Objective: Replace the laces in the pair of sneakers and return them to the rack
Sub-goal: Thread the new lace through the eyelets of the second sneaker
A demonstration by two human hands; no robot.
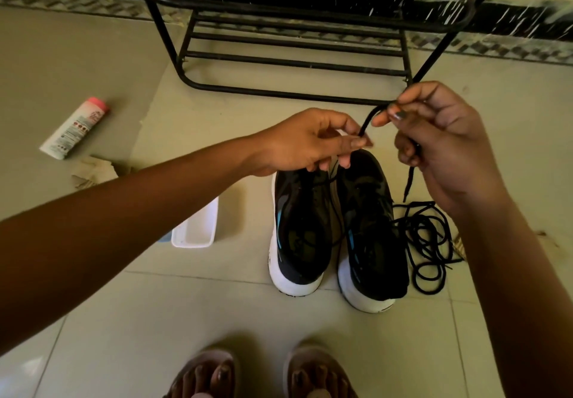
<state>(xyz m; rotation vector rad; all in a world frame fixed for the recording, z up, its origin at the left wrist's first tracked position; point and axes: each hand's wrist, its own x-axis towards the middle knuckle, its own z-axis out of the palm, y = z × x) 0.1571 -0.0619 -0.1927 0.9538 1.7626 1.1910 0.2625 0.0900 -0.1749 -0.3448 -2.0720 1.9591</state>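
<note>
Left hand [310,141]: I see it pinching the black lace [367,121].
Right hand [443,143]: pinches the same lace.
Cut off: lace's top end.

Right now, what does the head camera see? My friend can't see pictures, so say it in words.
The left hand and right hand pinch a black lace above a pair of black, white-soled sneakers on the floor. A coiled lace lies beside them, and a black rack stands behind.
</note>
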